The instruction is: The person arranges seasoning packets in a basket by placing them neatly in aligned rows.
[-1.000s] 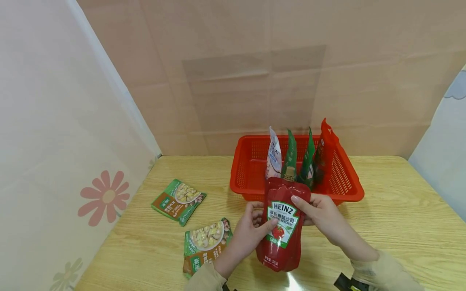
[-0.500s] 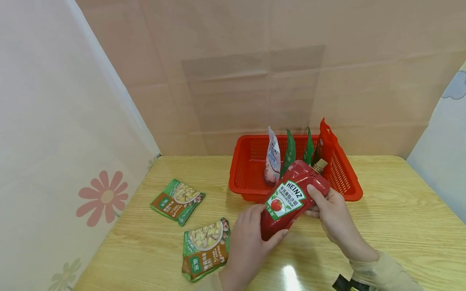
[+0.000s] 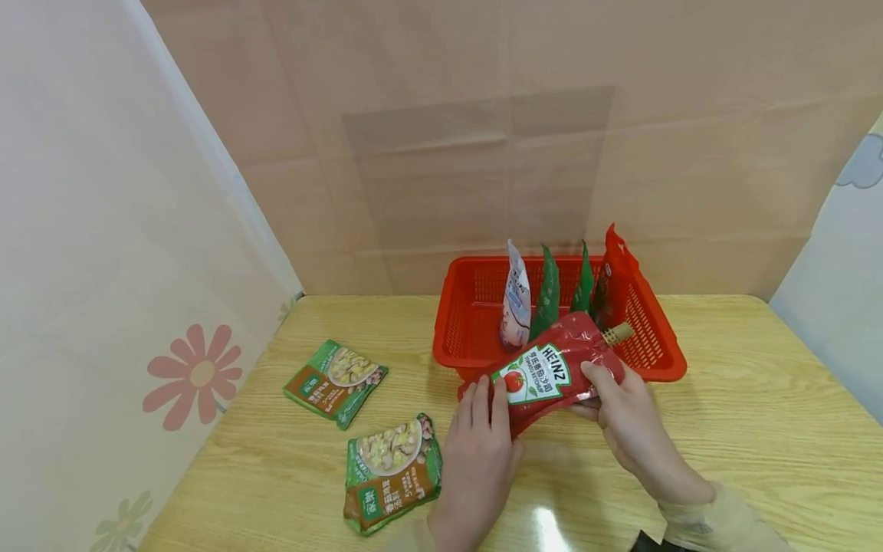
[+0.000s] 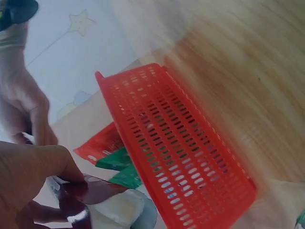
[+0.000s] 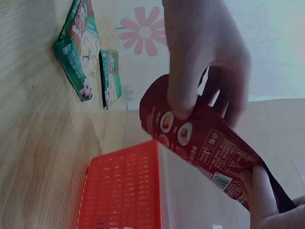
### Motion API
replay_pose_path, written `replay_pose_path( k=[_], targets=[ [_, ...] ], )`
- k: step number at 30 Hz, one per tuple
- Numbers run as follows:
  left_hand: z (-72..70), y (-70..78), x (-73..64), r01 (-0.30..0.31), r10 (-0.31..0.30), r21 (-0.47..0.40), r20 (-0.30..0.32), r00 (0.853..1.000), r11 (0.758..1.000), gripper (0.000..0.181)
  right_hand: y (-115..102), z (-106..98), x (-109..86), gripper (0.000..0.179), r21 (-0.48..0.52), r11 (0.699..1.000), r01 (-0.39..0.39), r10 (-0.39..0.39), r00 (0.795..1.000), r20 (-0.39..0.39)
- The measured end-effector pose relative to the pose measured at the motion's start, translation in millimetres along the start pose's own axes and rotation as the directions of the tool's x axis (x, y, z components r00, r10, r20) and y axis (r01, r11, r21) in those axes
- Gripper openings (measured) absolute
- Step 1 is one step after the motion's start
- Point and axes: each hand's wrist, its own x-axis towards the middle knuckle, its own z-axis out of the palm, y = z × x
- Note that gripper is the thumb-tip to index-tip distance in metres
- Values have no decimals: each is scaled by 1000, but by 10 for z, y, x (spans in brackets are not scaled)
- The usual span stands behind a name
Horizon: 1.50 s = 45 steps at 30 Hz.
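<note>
Both hands hold a red ketchup pouch [image 3: 572,337] in front of the red basket, tilted so its tan cap points to the upper right. My left hand [image 3: 479,460] grips the pouch's bottom end, fingers over the front and thumb beneath. Near the cap, my right hand [image 3: 631,418] pinches the side edge, thumb on the front. In the right wrist view, the printed back of the pouch [image 5: 205,148] shows between the two hands. The left wrist view catches only a dark, shiny part of the pouch [image 4: 90,191] beside the left thumb.
The red basket [image 3: 451,314] holds a pale pouch [image 3: 516,303], green packets [image 3: 548,287] and a red packet [image 3: 616,276], all standing on edge. Two green and brown soup packets [image 3: 338,383] lie flat on the wooden table [image 3: 745,429] to the left. Cloth walls [image 3: 469,184] enclose the table.
The ketchup pouch has turned from upright to a slant, cap swinging to the right. My left hand has moved from the pouch's side to its bottom end, while the right keeps its grip near the cap.
</note>
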Motion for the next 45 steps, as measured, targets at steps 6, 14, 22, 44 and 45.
replay_pose_path(
  k=[6, 14, 22, 44, 45],
  targets=[
    [133, -50, 38, 44, -38, 69, -85, 996, 997, 78, -9, 33, -63, 49, -5, 998, -61, 61, 996, 64],
    [154, -88, 59, 29, -27, 20, -109, 994, 999, 77, 17, 42, -90, 47, 37, 999, -15, 9, 991, 134],
    [118, -164, 71, -29, 29, -4, -87, 996, 1000, 67, -46, 43, -99, 52, -92, 995, 32, -13, 979, 202],
    [56, -374, 100, 54, -91, -244, -144, 985, 968, 44, 268, -690, 475, 50, -927, 49, 371, -249, 904, 348],
    [57, -371, 103, 57, -94, -251, -140, 986, 966, 43, 290, -713, 492, 45, -926, 19, 376, -241, 901, 361]
  ],
)
